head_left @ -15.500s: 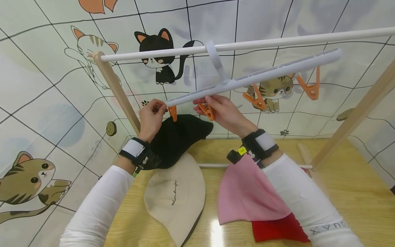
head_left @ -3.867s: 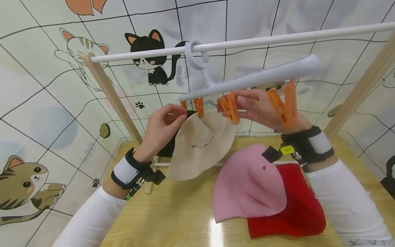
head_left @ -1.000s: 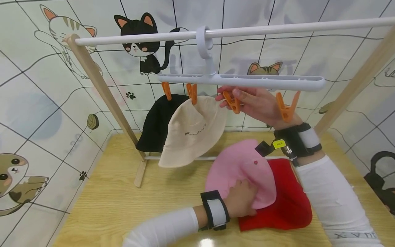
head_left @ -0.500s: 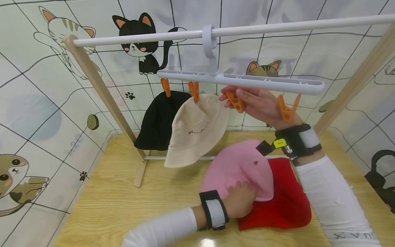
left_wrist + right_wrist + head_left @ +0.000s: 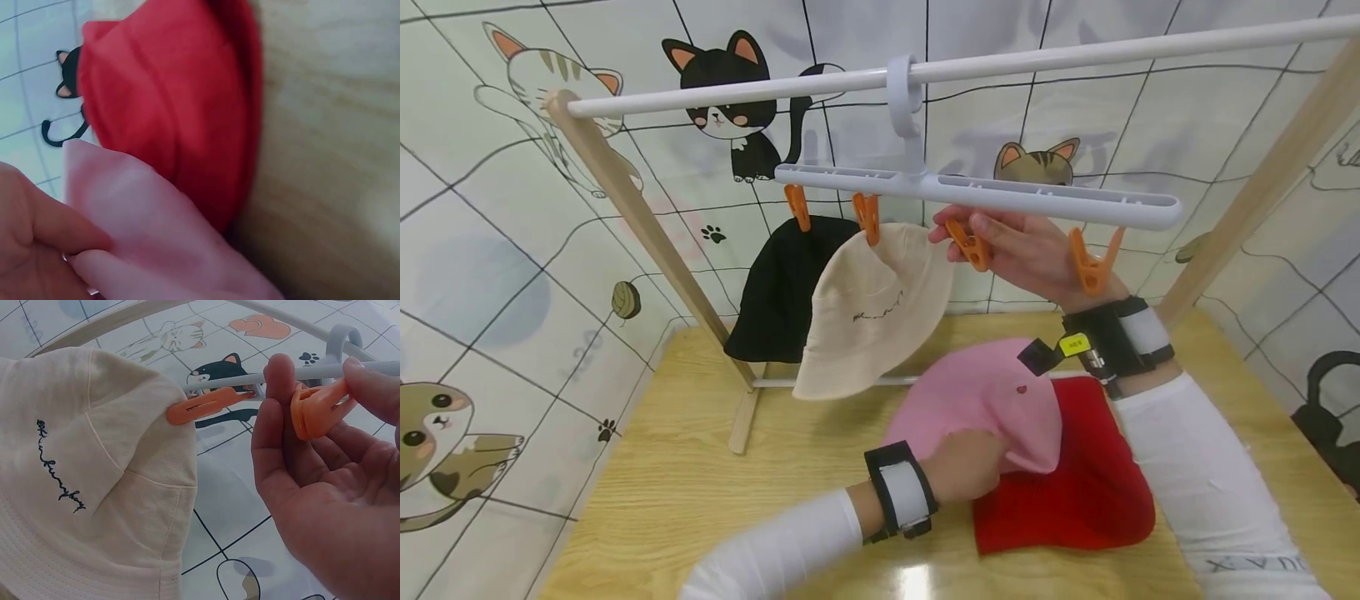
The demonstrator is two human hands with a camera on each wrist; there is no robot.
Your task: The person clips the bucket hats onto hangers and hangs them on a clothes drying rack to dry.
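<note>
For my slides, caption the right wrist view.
Right hand pinching an orange clip beside a clipped beige hat.

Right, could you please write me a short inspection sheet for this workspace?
Surface: wooden table, glare at the near edge.
Job's things: pink hat lying partly on red hat; black hat and beige hat clipped to white hanger.
Clutter: nothing seen.
Grippers: left hand pinches the pink hat; right hand pinches orange clip.
Cables: nothing seen.
Surroundings: rack rail, cat-print backdrop.
</note>
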